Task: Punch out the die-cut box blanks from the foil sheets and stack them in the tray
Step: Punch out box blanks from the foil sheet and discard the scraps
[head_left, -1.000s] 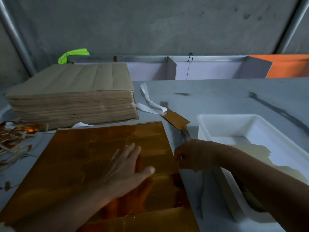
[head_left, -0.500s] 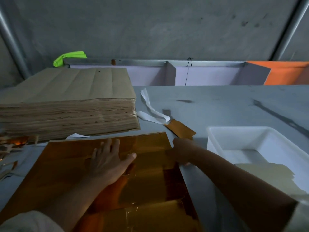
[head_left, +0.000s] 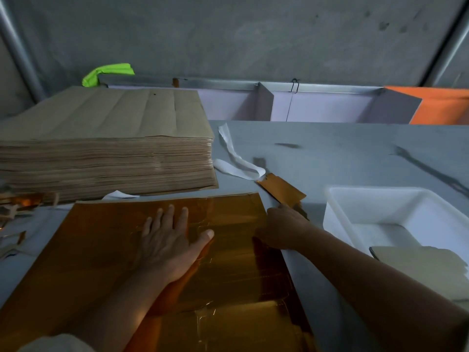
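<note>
Gold foil sheet (head_left: 106,250) flat on the table (head_left: 342,153), filling the lower left and centre of the frame. Left hand (head_left: 168,243) pressed palm-down on the middle of the sheet, fingers (head_left: 170,214) spread apart and flat, pinning rather than gripping. Right hand (head_left: 281,228) curled at the sheet's right edge, centre-right of frame; apparently pinching the margin there, though hard to tell from behind the knuckles what exactly is clamped. Faint die-cut lines visible just right of the left thumb.

White tray (head_left: 337,207) at the right of the frame, just beside the sheet, with pale blanks (head_left: 418,270) already lying inside at lower right. Small gold offcut (head_left: 281,190) on the table just above the right hand, a white paper strip (head_left: 233,158) beyond it. Tall stack of brown sheets (head_left: 106,138) in the upper left; curled trimmings (head_left: 15,219) at the far left edge.

Step in hand, by the look of it: stripping the waste margin from the right edge with the sheet held down. Next move likely calls for steady downward pressure from the left palm and a pull along the cut line, low and even, to avoid tearing into the blank.
</note>
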`<state>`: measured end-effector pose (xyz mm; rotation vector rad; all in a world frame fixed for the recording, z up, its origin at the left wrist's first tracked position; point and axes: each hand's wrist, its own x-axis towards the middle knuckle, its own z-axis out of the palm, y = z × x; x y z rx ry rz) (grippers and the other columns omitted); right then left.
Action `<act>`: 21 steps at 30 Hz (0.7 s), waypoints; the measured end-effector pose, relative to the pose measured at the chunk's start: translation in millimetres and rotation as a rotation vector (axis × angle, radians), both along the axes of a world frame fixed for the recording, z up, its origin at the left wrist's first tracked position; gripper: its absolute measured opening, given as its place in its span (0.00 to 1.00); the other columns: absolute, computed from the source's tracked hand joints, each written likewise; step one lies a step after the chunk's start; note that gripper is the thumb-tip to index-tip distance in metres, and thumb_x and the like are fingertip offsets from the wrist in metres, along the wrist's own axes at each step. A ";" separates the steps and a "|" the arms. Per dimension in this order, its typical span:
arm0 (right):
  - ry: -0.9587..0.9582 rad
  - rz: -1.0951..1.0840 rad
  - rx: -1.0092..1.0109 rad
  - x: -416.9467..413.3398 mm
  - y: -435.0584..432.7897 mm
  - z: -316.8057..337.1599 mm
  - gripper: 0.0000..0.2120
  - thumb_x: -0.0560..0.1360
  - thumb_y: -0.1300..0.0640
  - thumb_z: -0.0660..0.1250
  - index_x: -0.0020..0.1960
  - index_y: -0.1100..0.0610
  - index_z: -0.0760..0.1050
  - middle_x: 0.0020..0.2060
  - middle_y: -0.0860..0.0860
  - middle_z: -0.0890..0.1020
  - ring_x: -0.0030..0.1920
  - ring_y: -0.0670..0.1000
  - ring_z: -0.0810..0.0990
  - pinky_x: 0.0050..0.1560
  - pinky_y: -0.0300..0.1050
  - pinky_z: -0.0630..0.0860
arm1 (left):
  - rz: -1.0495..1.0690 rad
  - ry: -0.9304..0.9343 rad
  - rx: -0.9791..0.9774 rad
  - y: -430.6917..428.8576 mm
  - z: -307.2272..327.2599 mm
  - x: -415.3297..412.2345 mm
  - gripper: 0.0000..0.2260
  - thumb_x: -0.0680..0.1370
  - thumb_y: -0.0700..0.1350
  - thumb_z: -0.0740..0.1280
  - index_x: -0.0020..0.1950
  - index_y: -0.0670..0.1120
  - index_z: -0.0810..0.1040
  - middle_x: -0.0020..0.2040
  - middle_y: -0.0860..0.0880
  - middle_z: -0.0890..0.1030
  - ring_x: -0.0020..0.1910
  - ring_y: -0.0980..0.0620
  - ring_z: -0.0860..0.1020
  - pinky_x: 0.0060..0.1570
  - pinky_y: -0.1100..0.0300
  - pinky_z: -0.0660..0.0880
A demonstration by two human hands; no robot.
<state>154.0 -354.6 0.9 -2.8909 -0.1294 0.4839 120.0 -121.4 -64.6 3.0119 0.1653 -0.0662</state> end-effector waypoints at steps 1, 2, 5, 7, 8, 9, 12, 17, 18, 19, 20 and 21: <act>-0.002 0.005 -0.006 0.7 -0.1 -0.7 0.11 0.79 0.48 0.62 0.42 0.52 0.67 0.51 0.53 0.71 0.48 0.51 0.74 0.51 0.47 0.72 | 0.000 0.005 0.000 -0.5 0.3 -0.6 0.48 0.66 0.79 0.36 0.81 0.54 0.39 0.82 0.47 0.40 0.80 0.46 0.40 0.76 0.46 0.40; -0.001 0.007 -0.006 1.0 -0.5 -1.1 0.11 0.79 0.48 0.62 0.42 0.52 0.67 0.51 0.53 0.71 0.47 0.50 0.74 0.50 0.47 0.72 | 0.001 0.016 -0.003 -1.1 0.6 -1.2 0.48 0.66 0.78 0.36 0.81 0.54 0.39 0.82 0.47 0.41 0.80 0.46 0.40 0.76 0.46 0.40; -0.006 0.013 0.010 2.2 -2.5 -0.1 0.10 0.79 0.48 0.63 0.43 0.52 0.66 0.49 0.51 0.70 0.43 0.47 0.72 0.46 0.44 0.69 | 0.014 0.034 -0.008 -1.9 6.8 0.8 0.46 0.68 0.78 0.38 0.81 0.54 0.44 0.82 0.47 0.46 0.80 0.45 0.45 0.76 0.46 0.42; -0.006 0.017 0.021 3.6 -3.9 -0.3 0.09 0.79 0.48 0.62 0.44 0.52 0.67 0.46 0.50 0.71 0.41 0.46 0.71 0.42 0.42 0.69 | 0.026 -0.006 -0.009 -3.1 15.5 9.8 0.42 0.73 0.77 0.44 0.80 0.54 0.52 0.80 0.46 0.56 0.79 0.43 0.54 0.76 0.45 0.47; -0.004 0.013 0.030 3.9 -4.6 -0.3 0.09 0.79 0.48 0.62 0.46 0.53 0.68 0.47 0.50 0.71 0.42 0.46 0.71 0.42 0.42 0.69 | 0.032 -0.039 -0.016 -4.6 19.9 16.2 0.39 0.75 0.75 0.47 0.79 0.53 0.56 0.78 0.46 0.61 0.77 0.43 0.59 0.76 0.45 0.51; -0.004 0.008 0.038 4.3 -4.6 -0.1 0.09 0.78 0.48 0.62 0.49 0.53 0.68 0.48 0.51 0.71 0.43 0.47 0.72 0.43 0.43 0.70 | 0.040 -0.072 -0.036 -6.3 23.7 22.8 0.36 0.76 0.73 0.51 0.78 0.53 0.59 0.77 0.46 0.64 0.76 0.44 0.62 0.75 0.46 0.55; -0.008 0.002 0.053 5.6 -5.5 -2.1 0.11 0.78 0.46 0.62 0.52 0.53 0.67 0.50 0.52 0.71 0.48 0.50 0.73 0.49 0.46 0.71 | 0.078 -0.163 -0.160 -10.6 30.4 43.3 0.31 0.79 0.66 0.57 0.77 0.51 0.63 0.75 0.46 0.66 0.74 0.44 0.65 0.71 0.46 0.64; -0.023 0.013 0.071 10.8 -9.7 -6.2 0.12 0.78 0.45 0.63 0.52 0.52 0.66 0.50 0.51 0.70 0.51 0.52 0.73 0.54 0.48 0.74 | 0.072 -0.180 -0.189 -12.9 23.6 62.3 0.24 0.83 0.58 0.56 0.77 0.51 0.64 0.73 0.47 0.67 0.72 0.46 0.66 0.69 0.49 0.65; -0.025 0.019 0.074 11.5 -10.6 -7.1 0.12 0.78 0.45 0.63 0.51 0.52 0.66 0.50 0.51 0.70 0.51 0.52 0.73 0.53 0.48 0.74 | 0.075 -0.183 -0.188 -12.9 20.2 62.6 0.23 0.83 0.58 0.56 0.77 0.52 0.64 0.73 0.47 0.68 0.72 0.47 0.66 0.69 0.50 0.64; -0.027 0.026 0.077 12.3 -11.2 -8.0 0.12 0.78 0.45 0.63 0.51 0.52 0.66 0.50 0.51 0.70 0.50 0.51 0.73 0.51 0.47 0.73 | 0.073 -0.191 -0.186 -12.9 16.9 62.4 0.22 0.83 0.57 0.55 0.77 0.52 0.65 0.73 0.47 0.68 0.72 0.47 0.65 0.71 0.50 0.64; -0.028 0.033 0.080 12.7 -11.6 -9.0 0.12 0.78 0.45 0.63 0.51 0.52 0.66 0.50 0.51 0.70 0.50 0.51 0.73 0.51 0.46 0.72 | 0.067 -0.205 -0.186 -12.8 14.1 62.3 0.22 0.84 0.56 0.55 0.76 0.52 0.65 0.73 0.48 0.68 0.72 0.47 0.65 0.72 0.50 0.63; -0.029 0.040 0.080 13.0 -12.2 -9.8 0.11 0.78 0.45 0.63 0.51 0.52 0.66 0.49 0.51 0.70 0.50 0.51 0.73 0.50 0.46 0.72 | 0.062 -0.224 -0.191 -12.5 12.0 61.8 0.21 0.84 0.55 0.55 0.76 0.52 0.65 0.72 0.48 0.69 0.72 0.48 0.65 0.72 0.49 0.62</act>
